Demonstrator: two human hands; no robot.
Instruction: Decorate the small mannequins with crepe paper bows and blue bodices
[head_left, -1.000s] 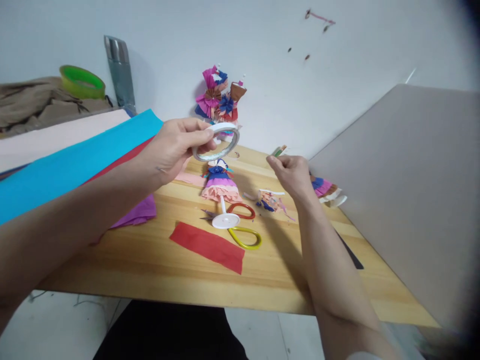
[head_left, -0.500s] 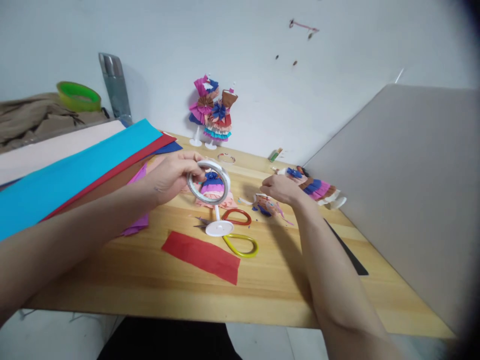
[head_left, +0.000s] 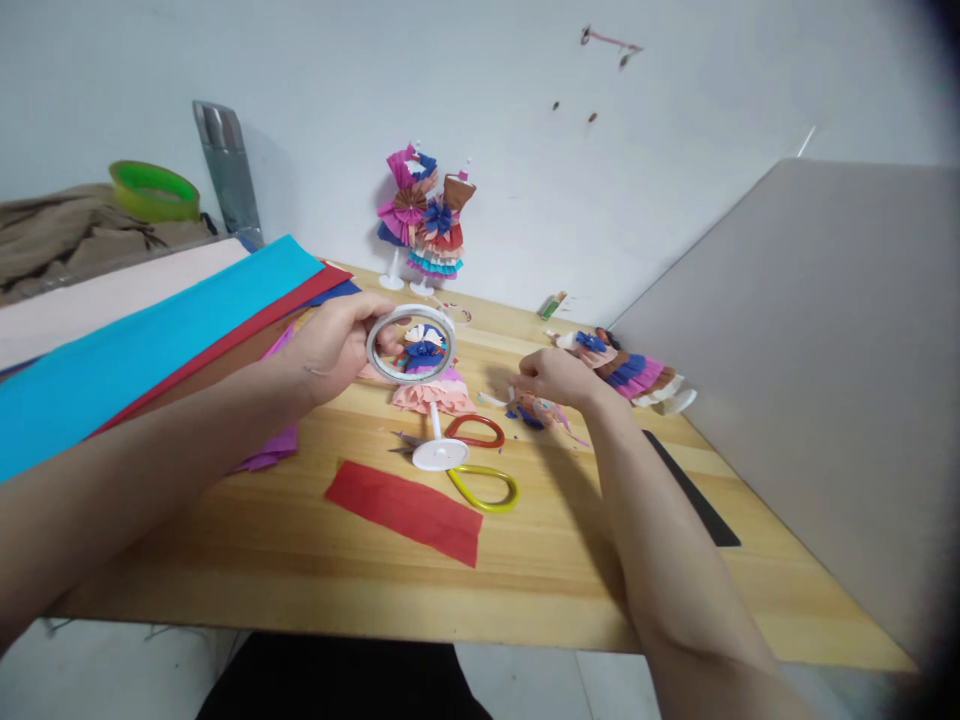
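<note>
Tape roll (head_left: 412,379) sits pinched between the left hand's (head_left: 346,345) closed fingers; the right hand's (head_left: 559,378) fingers are curled, contents hidden.

Left forearm (head_left: 172,440), bare, slanted inward from the left edge; left hand (head_left: 337,345) was raised, thumb and fingers closed in a pinch. Right forearm (head_left: 660,520), also bare, angled up from lower right; right hand (head_left: 559,378) was back-up, fingers curled, fingertips partly hidden.

Craft workspace — wooden table (head_left: 555,580), scissors (head_left: 484,488), little paper dresses (head_left: 409,205).
</note>
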